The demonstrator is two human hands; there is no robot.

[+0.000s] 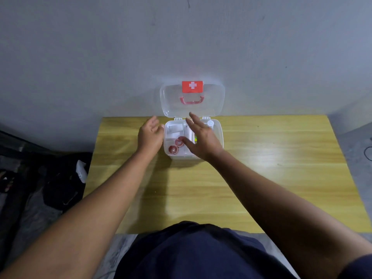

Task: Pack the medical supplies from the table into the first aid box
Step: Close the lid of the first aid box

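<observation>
A clear plastic first aid box (219, 133) stands open at the far middle of the wooden table (261, 178). Its lid (213, 99), with a red cross label and a pink handle, leans back against the wall. Inside lie white gauze packets (175, 128), two red round tape rolls (173, 149) and a small white-capped bottle (210, 123). My left hand (150, 135) rests against the box's left wall, fingers loosely curled, holding nothing. My right hand (201, 137) hovers flat over the box's middle with fingers spread, covering part of the contents.
A grey wall rises right behind the table. Dark clothes and a white item (81, 172) lie on the floor to the left. A black cable (367, 152) shows at the far right edge.
</observation>
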